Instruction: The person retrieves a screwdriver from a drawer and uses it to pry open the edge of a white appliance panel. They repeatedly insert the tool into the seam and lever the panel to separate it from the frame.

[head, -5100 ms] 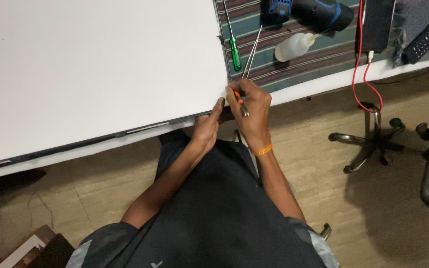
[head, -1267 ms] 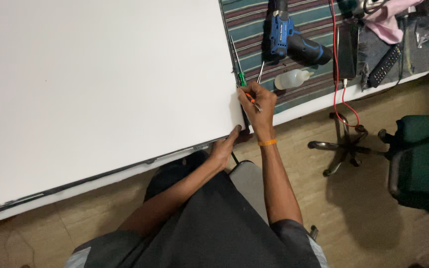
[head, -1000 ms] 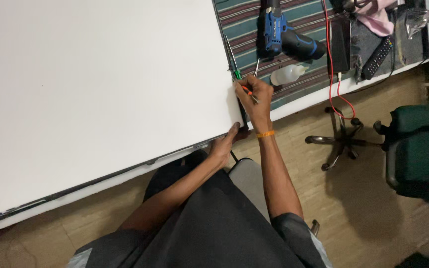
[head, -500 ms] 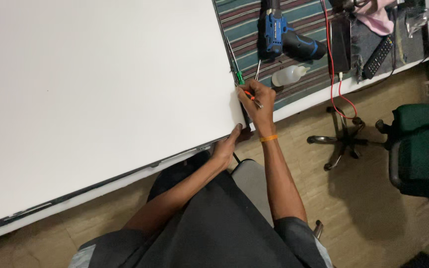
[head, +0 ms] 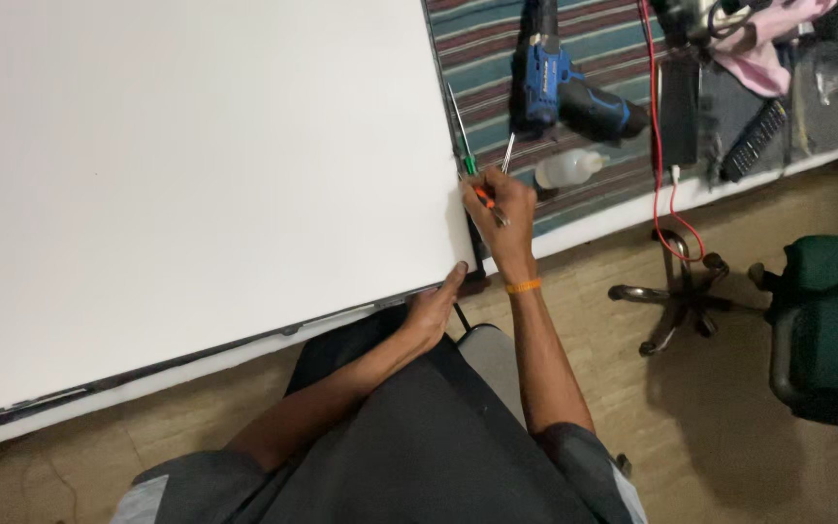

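A large white flat panel lies across the table. My right hand grips a small orange-handled tool at the panel's right edge, near its front corner. My left hand rests against the panel's front right corner, thumb up on the edge, holding nothing. A green-handled screwdriver and a pair of metal tweezers lie on the striped mat just beyond my right hand.
A blue cordless drill, a small white squeeze bottle, a red cable and a remote lie on the striped mat. A chair base and a green chair stand on the floor at right.
My right hand has stayed at the panel's right edge with the tool, shifting only slightly. My left hand has crept up onto the corner. The view has drifted a little.
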A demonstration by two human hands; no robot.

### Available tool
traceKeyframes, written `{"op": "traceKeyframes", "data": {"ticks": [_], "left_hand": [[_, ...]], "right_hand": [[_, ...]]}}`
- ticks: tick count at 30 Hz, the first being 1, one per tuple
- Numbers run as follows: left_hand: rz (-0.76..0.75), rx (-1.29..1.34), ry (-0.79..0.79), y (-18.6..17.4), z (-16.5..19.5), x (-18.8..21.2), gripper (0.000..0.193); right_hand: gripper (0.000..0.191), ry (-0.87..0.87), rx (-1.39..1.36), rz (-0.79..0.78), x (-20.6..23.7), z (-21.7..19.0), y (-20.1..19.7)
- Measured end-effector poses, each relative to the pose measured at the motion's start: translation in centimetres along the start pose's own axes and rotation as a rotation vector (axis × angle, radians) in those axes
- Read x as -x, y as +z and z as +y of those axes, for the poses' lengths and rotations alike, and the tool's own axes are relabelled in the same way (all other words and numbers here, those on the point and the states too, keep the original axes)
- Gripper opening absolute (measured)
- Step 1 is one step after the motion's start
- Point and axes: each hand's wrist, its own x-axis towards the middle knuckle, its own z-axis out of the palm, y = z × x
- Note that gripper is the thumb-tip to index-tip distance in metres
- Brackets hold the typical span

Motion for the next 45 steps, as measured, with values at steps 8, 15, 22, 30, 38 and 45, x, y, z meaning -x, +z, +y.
{"op": "traceKeyframes", "data": {"ticks": [8,15,22,30,38,45], "left_hand": [[-0.030,0.043,-0.048,0.5,2.4,1.4,0.076],[0.055,0.063,-0.121,1.0,2.7,2.0,0.093],[-0.040,0.082,-0.052,1.5,3.5,2.5,0.070],[-0.587,-0.614,-0.159,0.8,11.8,9.1,0.048],[0.067,-1.204,1.000,5.9,23.9,0.5,0.038],[0.073,-1.579,1.164,6.8,24.4,-3.7,0.022]], "right_hand": [[0.016,0.009,-0.033,0.025,0.3,0.3,0.4],[0.019,-0.018,-0.036,0.032,0.4,-0.3,0.0],[0.012,-0.010,-0.138,0.084,0.2,0.7,0.8],[0.014,0.162,-0.359,0.222,3.1,3.0,0.0],[0.026,-0.168,0.166,0.015,0.2,5.9,-0.6],[0.055,-0.030,0.108,-0.086,-0.3,5.3,-1.2]]}}
